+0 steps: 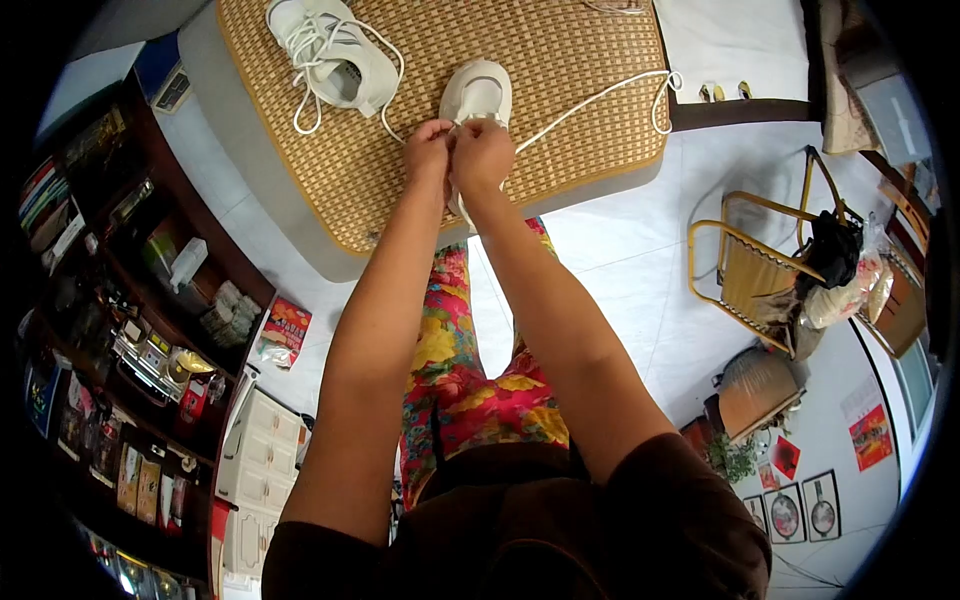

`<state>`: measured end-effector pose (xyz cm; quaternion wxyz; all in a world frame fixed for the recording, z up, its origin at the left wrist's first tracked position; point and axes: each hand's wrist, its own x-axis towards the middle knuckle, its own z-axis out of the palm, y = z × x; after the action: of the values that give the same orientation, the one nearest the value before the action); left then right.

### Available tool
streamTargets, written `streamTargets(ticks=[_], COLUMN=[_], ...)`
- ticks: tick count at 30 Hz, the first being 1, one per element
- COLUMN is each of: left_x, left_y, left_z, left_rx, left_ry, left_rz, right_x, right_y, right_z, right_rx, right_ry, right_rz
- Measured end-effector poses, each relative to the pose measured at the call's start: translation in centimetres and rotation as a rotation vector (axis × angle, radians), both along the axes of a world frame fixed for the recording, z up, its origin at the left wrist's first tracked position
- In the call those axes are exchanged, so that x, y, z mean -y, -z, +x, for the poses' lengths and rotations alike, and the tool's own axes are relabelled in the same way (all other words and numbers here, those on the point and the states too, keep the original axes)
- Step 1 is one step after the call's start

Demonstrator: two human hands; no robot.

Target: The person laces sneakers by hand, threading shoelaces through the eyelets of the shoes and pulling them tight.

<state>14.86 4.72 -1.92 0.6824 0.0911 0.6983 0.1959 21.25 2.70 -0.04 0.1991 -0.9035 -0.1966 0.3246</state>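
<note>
A white sneaker (478,88) rests on the woven mat with its toe pointing away from me. Both of my hands meet over its lacing. My left hand (428,155) is closed in a pinch at the shoelace, its fingertips partly hidden. Beside it and touching it, my right hand (483,155) is also pinched on the lace, knuckles up. From near the right hand a long white shoelace (590,98) runs out to the right and loops over the mat's edge. A second white sneaker (345,65), with loose laces, lies at the upper left.
The woven mat (560,60) covers a grey padded seat (230,160). On the left stands a dark shelf unit (150,290) full of goods, with a red box (286,330) on the floor nearby. To the right is a folding chair (755,275) with bags on it.
</note>
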Motion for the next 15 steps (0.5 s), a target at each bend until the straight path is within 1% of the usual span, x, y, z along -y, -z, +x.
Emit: streamTargets(ticks=[1,6,7,12,15], left_x=[0.3,1.7,1.9,3.4,3.7], left_y=[0.1,-1.1,-1.0,0.1,-0.7], left_z=[0.1,1.5,1.4,0.8,0.9], left_rx=[0.010,0.028,0.017,-0.087,-0.135], left_ry=[-0.037,-0.167,-0.150,-0.024,-0.017], left_rz=[0.014,0.070,0.093,0.154,0.092], right_x=[0.0,0.2,0.3,1.9,2.4], right_y=[-0.1,0.1,0.4,0.3,0.1], right_z=[0.0,0.6,0.6,1.3,1.6], right_rx=[-0.033,-0.080,-0.084,-0.025,-0.055], right_ry=[0.062,0.050,0.047,-0.200,-0.283], right_rz=[-0.043,-0.067,-0.063,0.110,0.170])
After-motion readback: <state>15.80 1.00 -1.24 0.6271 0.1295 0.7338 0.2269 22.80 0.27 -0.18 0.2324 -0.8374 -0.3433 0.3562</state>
